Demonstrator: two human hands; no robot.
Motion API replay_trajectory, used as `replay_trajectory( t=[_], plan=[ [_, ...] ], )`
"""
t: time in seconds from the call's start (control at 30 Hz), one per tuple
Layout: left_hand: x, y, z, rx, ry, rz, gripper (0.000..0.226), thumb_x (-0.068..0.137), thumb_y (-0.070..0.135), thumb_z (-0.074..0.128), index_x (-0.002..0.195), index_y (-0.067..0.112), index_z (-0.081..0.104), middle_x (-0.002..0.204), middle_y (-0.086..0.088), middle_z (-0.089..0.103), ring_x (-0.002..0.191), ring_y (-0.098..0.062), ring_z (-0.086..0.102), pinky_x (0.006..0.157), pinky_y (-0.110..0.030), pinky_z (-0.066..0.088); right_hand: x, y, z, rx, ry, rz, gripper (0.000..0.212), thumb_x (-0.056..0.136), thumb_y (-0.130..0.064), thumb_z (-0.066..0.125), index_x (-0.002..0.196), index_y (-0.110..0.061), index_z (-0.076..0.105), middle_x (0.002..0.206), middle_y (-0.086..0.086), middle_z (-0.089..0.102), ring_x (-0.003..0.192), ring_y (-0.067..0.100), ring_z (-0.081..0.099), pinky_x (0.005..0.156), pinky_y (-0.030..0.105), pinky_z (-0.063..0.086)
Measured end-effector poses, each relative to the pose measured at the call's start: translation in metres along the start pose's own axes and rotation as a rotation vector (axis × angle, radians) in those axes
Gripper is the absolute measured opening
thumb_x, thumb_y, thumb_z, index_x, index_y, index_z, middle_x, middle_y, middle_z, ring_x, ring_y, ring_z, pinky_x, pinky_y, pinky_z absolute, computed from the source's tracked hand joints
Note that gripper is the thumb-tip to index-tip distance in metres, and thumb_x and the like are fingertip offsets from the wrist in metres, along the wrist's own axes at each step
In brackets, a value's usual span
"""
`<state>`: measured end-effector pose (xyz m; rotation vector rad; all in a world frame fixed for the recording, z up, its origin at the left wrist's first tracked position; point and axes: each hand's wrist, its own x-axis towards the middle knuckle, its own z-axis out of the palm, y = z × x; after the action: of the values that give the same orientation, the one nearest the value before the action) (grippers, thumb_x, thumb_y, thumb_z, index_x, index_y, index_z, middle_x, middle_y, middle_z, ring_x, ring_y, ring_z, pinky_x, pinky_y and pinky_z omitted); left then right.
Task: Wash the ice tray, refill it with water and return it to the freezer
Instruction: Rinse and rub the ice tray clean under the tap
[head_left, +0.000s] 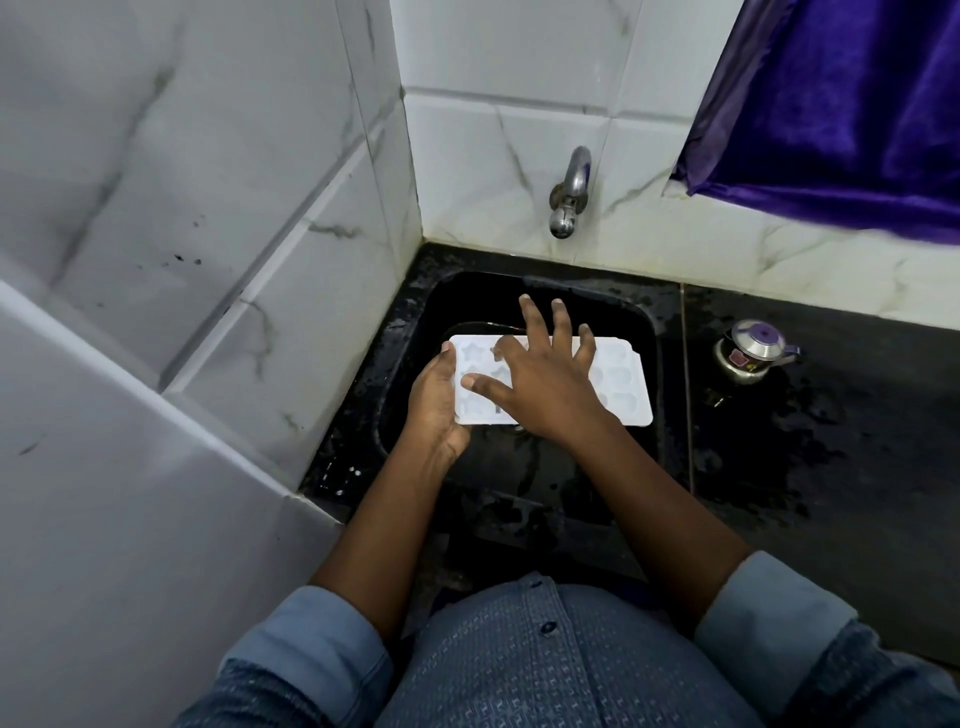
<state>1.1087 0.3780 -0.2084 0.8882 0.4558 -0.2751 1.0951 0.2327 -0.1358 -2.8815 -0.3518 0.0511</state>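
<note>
Head view looks down into a black sink (652, 364), where the white ice tray (621, 387) is held over the basin, its long axis running left to right. My left hand (436, 402) clasps the tray's left short end; my right hand (540, 387) lies released on top, fingers (561, 325) splayed flat. The tap (569, 195) sits beyond the far edge, no stream visible. Star and heart moulds look empty.
</note>
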Motion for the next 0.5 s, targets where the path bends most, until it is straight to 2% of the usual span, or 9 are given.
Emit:
replay_trajectory(
  t=[0.13,0.27,0.4,0.43,0.5],
  plan=[
    [0.0009,0.0012,-0.0038,0.014,0.026,0.022,0.06,0.108,0.054,0.049,0.139,0.006,0.065,0.13,-0.024,0.073,0.121,-0.046,0.07,0.106,-0.074,0.048,0.0005,-0.0042,-0.0051,-0.002,-0.049,0.023,0.089,0.082,-0.095,0.032,0.141,-0.034,0.059,0.175,0.003,-0.007,0.158,0.036,-0.019,0.121,0.067,-0.008],
    [-0.0004,0.0013,-0.0081,0.011,0.018,0.029,0.058,0.109,0.053,0.048,0.139,0.006,0.065,0.131,-0.024,0.072,0.12,-0.048,0.07,0.102,-0.075,0.051,0.0018,-0.0063,-0.0067,0.0,-0.093,0.039,0.093,0.077,-0.098,0.035,0.141,-0.035,0.059,0.175,0.001,-0.008,0.158,0.036,-0.018,0.121,0.067,-0.007],
    [-0.0069,0.0046,-0.0054,0.014,0.023,0.016,0.054,0.111,0.05,0.045,0.135,0.007,0.067,0.125,-0.025,0.074,0.106,-0.044,0.075,0.077,-0.058,0.064,0.0047,-0.008,-0.0086,0.005,-0.084,0.036,0.09,0.076,-0.098,0.038,0.135,-0.034,0.063,0.175,0.001,-0.007,0.158,0.035,-0.018,0.121,0.067,-0.006],
    [-0.0068,0.0046,-0.0053,0.018,0.027,0.019,0.054,0.111,0.05,0.045,0.135,0.007,0.067,0.125,-0.024,0.075,0.106,-0.044,0.076,0.079,-0.06,0.063,0.0044,-0.0091,-0.0087,0.006,-0.091,0.04,0.091,0.077,-0.098,0.037,0.136,-0.034,0.063,0.175,0.001,-0.007,0.158,0.035,-0.017,0.121,0.067,-0.006],
    [-0.0057,0.0048,-0.0064,0.029,0.038,0.016,0.056,0.11,0.052,0.046,0.137,0.007,0.067,0.127,-0.024,0.074,0.112,-0.045,0.073,0.092,-0.066,0.059,0.004,-0.011,-0.0081,0.003,-0.115,0.046,0.092,0.077,-0.098,0.035,0.139,-0.036,0.061,0.175,0.001,-0.007,0.158,0.036,-0.016,0.121,0.067,-0.006]
  ],
)
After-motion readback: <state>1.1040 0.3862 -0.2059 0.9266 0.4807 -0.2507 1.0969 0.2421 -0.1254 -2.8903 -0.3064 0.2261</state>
